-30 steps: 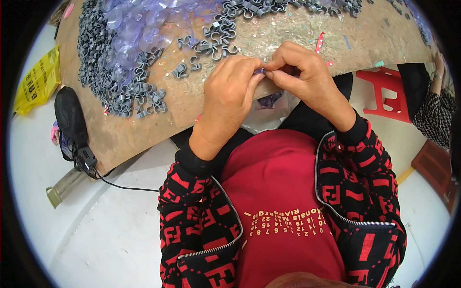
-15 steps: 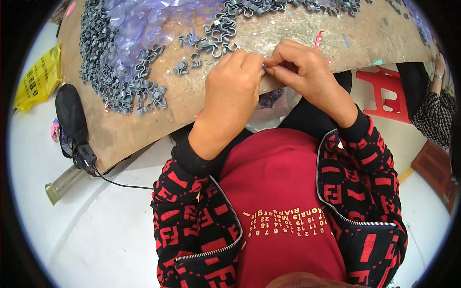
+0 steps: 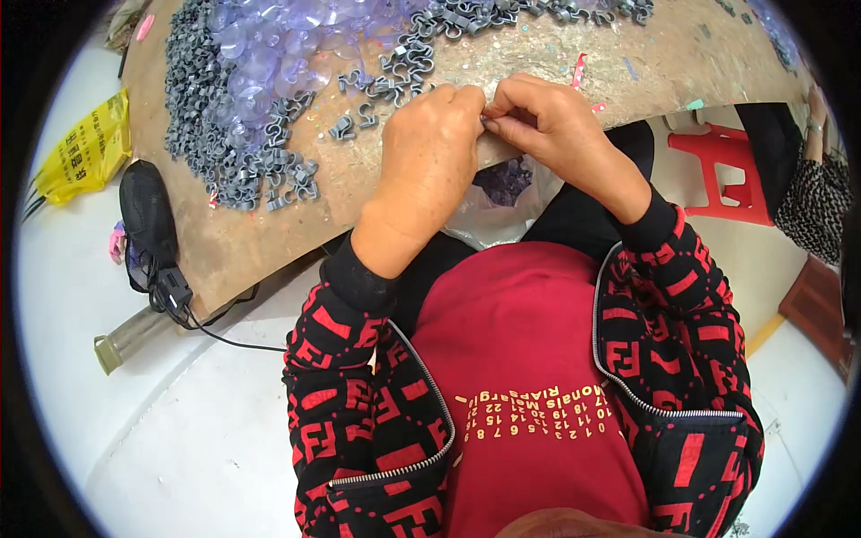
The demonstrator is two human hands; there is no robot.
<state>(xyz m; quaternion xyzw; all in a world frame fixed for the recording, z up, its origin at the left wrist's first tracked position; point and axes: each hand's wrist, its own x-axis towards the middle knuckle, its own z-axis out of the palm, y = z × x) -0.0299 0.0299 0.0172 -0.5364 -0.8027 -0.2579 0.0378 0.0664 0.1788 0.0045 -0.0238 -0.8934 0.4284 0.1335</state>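
My left hand (image 3: 429, 148) and my right hand (image 3: 549, 125) meet fingertip to fingertip over the table's near edge. Thumb and forefinger of the right hand are pinched together. Between the two sets of fingertips a small dark piece barely shows, too covered to name. The left fingers are curled, with their tips mostly hidden behind the back of that hand. Just past the left hand, a few loose grey plastic clips (image 3: 342, 128) lie on the table. Farther back are a heap of grey clips (image 3: 193, 117) and a pile of clear purplish suction cups (image 3: 269, 58).
Below the table edge, a clear plastic bag (image 3: 489, 224) holds dark purple pieces (image 3: 508, 184). A red stool (image 3: 731, 170) and another person's patterned sleeve (image 3: 812, 202) are at right. At left are a yellow bag (image 3: 85, 152) and a black pouch (image 3: 148, 211) with a cable.
My view has turned slightly. Both hands stay together at the table edge, their fingertips shifted a little. More of the clear bag with dark purple pieces shows beneath them.
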